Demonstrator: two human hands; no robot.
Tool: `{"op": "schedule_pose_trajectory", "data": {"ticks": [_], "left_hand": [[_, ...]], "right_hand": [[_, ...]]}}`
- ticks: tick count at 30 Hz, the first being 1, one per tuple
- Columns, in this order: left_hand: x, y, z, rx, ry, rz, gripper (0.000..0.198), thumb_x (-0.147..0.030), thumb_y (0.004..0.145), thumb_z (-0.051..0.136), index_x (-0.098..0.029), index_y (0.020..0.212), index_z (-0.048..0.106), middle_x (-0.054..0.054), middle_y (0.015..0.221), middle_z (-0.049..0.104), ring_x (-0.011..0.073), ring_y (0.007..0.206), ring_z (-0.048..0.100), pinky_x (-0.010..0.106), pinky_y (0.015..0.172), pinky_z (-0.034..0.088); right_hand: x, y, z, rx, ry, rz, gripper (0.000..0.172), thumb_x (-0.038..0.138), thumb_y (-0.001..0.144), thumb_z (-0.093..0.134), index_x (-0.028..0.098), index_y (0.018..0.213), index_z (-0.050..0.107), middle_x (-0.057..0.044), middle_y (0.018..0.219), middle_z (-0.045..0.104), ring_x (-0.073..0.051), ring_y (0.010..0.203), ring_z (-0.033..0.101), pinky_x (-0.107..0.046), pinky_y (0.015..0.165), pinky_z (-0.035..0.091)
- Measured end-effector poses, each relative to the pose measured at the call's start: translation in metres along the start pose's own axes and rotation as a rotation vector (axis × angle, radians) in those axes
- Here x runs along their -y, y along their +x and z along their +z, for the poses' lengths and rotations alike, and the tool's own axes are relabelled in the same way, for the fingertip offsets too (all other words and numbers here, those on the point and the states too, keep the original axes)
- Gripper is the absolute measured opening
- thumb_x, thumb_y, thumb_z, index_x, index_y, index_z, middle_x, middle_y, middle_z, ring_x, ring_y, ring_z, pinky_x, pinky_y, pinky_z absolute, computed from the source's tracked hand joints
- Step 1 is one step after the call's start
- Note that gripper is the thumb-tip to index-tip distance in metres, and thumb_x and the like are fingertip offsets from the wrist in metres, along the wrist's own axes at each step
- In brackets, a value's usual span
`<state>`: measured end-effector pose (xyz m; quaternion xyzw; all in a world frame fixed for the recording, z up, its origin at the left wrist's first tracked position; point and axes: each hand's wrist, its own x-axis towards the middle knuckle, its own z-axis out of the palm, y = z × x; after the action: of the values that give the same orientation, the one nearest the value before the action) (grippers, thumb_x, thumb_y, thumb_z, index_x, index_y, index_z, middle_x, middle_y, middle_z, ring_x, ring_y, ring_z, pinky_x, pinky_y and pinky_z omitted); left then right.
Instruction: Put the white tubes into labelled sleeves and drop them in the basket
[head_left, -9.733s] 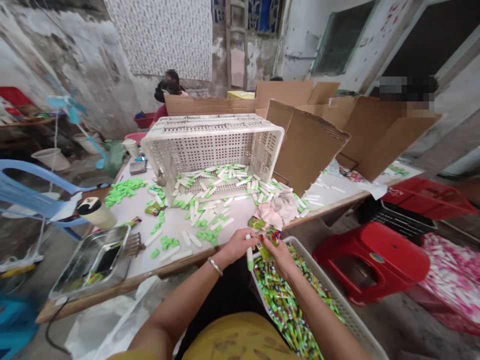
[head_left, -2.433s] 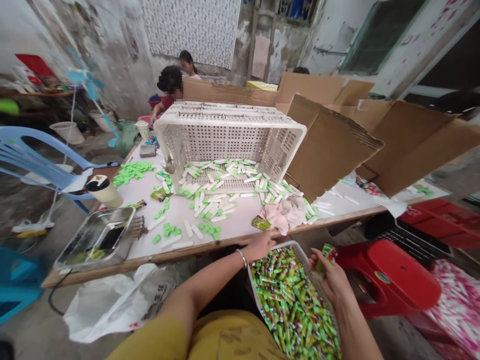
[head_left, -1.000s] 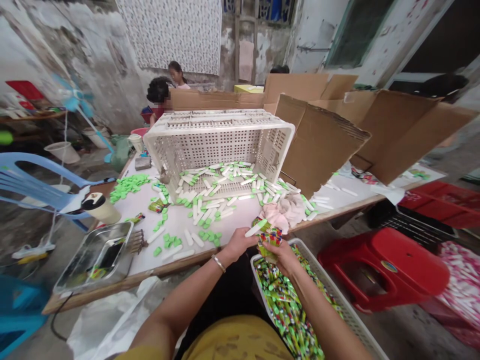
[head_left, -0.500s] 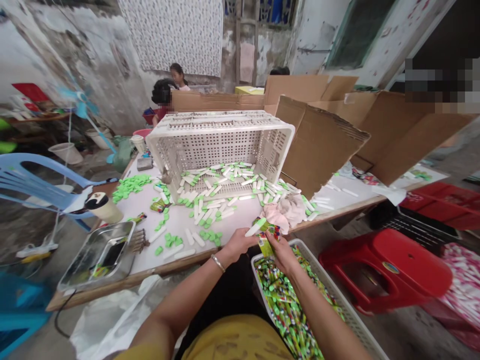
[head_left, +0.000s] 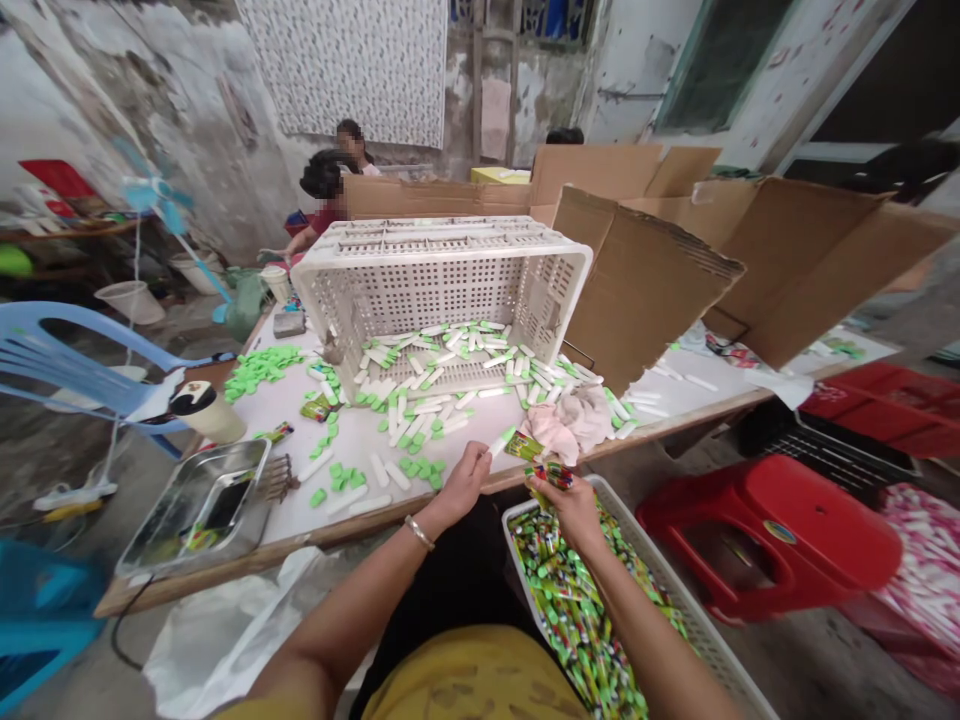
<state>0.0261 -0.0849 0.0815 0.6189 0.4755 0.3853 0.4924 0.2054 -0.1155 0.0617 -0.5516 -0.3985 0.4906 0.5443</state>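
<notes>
From the head camera, here's the left hand [head_left: 465, 478], just right of centre in the frame, its forearm slanting up from the lower left with a bracelet [head_left: 419, 533] at the wrist. Fingers closed in a pinch, and it's a white tube [head_left: 497, 444] they have, green end tipped up towards the right! Right beside it, the right hand [head_left: 570, 503], forearm up from the lower right, fingers curled around a small bunch of printed wrappers [head_left: 553, 474]. The two hands are apart, the right one over the top end of a pale crate [head_left: 709, 635] filled with wrapped tubes [head_left: 585, 610] at lower right.

Out to the table [head_left: 352, 425] across the middle: a white basket [head_left: 465, 232] on its side, green-and-white tubes [head_left: 427, 405] spilling from its mouth, loose green caps [head_left: 262, 370] heaped at left, a pink cloth [head_left: 577, 415] near the front edge. A metal tray [head_left: 259, 475] sits at the left end. Around the room, a blue chair [head_left: 90, 335] far left, a red stool [head_left: 817, 525] at right, cardboard [head_left: 637, 285] standing behind, and a co-worker [head_left: 326, 180] bent over, upper left of centre.
</notes>
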Motion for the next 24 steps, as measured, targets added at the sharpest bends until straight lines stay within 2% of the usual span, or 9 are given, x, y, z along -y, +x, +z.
{"op": "schedule_pose_trajectory", "data": {"ticks": [3, 7, 11, 16, 19, 24], "left_hand": [[-0.003, 0.002, -0.012, -0.008, 0.05, 0.057, 0.023, -0.038, 0.08, 0.046, -0.017, 0.089, 0.053, -0.001, 0.077, 0.05, 0.0115, 0.072, 0.044, 0.023, 0.069, 0.036], [-0.011, 0.004, -0.021, -0.037, 0.02, 0.02, 0.025, -0.035, 0.08, 0.046, -0.017, 0.095, 0.055, -0.004, 0.063, 0.043, 0.0099, 0.057, 0.04, 0.021, 0.057, 0.035], [-0.021, 0.005, -0.023, 0.012, 0.028, 0.092, 0.023, -0.033, 0.083, 0.042, -0.018, 0.095, 0.055, -0.003, 0.065, 0.044, 0.0101, 0.06, 0.042, 0.021, 0.058, 0.035], [-0.032, 0.009, -0.022, 0.046, 0.073, 0.239, 0.024, -0.032, 0.085, 0.04, -0.018, 0.093, 0.057, 0.002, 0.082, 0.05, 0.0125, 0.071, 0.045, 0.024, 0.068, 0.038], [-0.039, 0.011, -0.022, 0.093, 0.11, 0.303, 0.024, -0.032, 0.085, 0.04, -0.018, 0.092, 0.057, 0.004, 0.084, 0.051, 0.0145, 0.078, 0.047, 0.026, 0.074, 0.038], [-0.047, 0.013, -0.023, 0.212, 0.167, 0.331, 0.025, -0.031, 0.086, 0.038, -0.017, 0.089, 0.058, 0.004, 0.083, 0.053, 0.015, 0.08, 0.048, 0.027, 0.078, 0.038]], "right_hand": [[-0.003, 0.0, -0.005, 0.052, 0.025, 0.035, 0.023, 0.039, 0.058, 0.072, 0.019, 0.068, 0.07, -0.003, 0.067, 0.07, -0.02, 0.063, 0.062, -0.034, 0.066, 0.048], [-0.006, -0.001, -0.012, 0.103, -0.031, 0.029, 0.026, 0.04, 0.059, 0.072, 0.017, 0.069, 0.071, -0.005, 0.071, 0.071, -0.023, 0.07, 0.063, -0.035, 0.071, 0.048], [-0.001, -0.003, -0.016, 0.102, -0.095, 0.018, 0.026, 0.04, 0.058, 0.073, 0.017, 0.068, 0.071, -0.005, 0.071, 0.071, -0.023, 0.068, 0.062, -0.035, 0.069, 0.047], [0.011, -0.006, -0.013, 0.122, -0.093, 0.027, 0.025, 0.039, 0.056, 0.074, 0.018, 0.069, 0.071, -0.005, 0.072, 0.07, -0.022, 0.068, 0.061, -0.034, 0.068, 0.046], [0.015, -0.006, -0.011, 0.139, -0.116, 0.022, 0.024, 0.039, 0.056, 0.074, 0.017, 0.066, 0.071, -0.004, 0.068, 0.069, -0.022, 0.066, 0.06, -0.032, 0.066, 0.045], [0.017, -0.005, -0.009, 0.197, -0.129, 0.009, 0.023, 0.037, 0.056, 0.074, 0.017, 0.066, 0.069, -0.001, 0.066, 0.067, -0.018, 0.063, 0.058, -0.03, 0.065, 0.044]]}}
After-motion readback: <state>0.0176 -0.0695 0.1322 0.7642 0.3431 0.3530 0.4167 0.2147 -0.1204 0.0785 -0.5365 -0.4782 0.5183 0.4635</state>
